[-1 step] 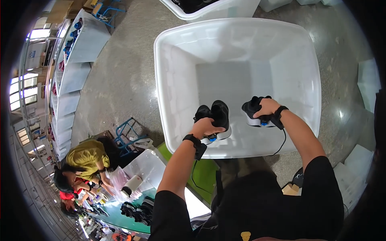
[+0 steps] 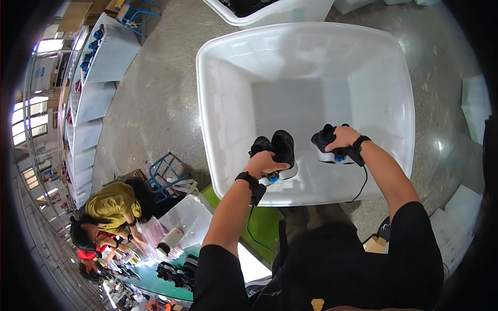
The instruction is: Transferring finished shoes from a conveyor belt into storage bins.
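My left hand [image 2: 262, 163] is closed round a pair of black shoes [image 2: 282, 146] with pale soles and a small blue patch. In my right hand [image 2: 343, 139] are more black shoes [image 2: 322, 138] with white soles; the fingers cover part of them, so I cannot tell whether it is one or two. Both hands are over the near part of a large white plastic bin [image 2: 225, 93], the right one further right. Below the shoes shows the bin's grey-white bottom. Each wrist wears a black strap with a small box and a thin cable.
Another white bin [image 2: 285, 16] with dark contents stands beyond. At left are a row of white bins [image 2: 111, 49], a blue metal frame [image 2: 163, 171], and a table [image 2: 150, 272] with black shoes [image 2: 179, 272]. A person in a yellow-green top [image 2: 111, 205] handles clear plastic there.
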Tool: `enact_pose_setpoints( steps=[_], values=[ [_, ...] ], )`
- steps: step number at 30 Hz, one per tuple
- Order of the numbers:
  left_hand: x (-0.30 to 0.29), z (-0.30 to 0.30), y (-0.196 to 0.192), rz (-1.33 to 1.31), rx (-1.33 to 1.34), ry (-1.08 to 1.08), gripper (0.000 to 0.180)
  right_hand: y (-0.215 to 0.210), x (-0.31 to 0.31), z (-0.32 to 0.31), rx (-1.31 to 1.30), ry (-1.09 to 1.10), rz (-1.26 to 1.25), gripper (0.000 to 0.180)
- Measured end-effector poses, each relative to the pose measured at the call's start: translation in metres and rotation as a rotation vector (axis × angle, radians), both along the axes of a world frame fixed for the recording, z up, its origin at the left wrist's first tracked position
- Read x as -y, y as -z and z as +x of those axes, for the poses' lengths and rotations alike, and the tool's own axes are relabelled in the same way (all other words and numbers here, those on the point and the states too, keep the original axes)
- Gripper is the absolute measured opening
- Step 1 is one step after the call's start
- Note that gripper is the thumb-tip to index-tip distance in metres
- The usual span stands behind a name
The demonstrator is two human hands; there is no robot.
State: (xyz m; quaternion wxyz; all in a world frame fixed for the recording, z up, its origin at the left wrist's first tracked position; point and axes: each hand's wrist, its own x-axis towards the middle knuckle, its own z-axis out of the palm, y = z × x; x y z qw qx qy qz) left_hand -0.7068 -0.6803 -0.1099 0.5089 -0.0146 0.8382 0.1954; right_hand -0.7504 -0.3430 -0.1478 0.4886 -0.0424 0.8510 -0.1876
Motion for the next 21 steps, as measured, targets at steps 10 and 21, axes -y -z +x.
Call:
enact_pose_setpoints(
  steps=[10,21],
  values=[
    [-0.001,-0.061,0.053,-0.131,-0.383,0.095,0.059,0.051,0.041,-0.052,-0.331,0.183,-0.090,0.053],
    [0.029,0.143,0.000,0.173,-0.515,-0.563,0.035,0.061,0.100,0.012,-0.293,0.248,-0.337,0.043]
  ],
)
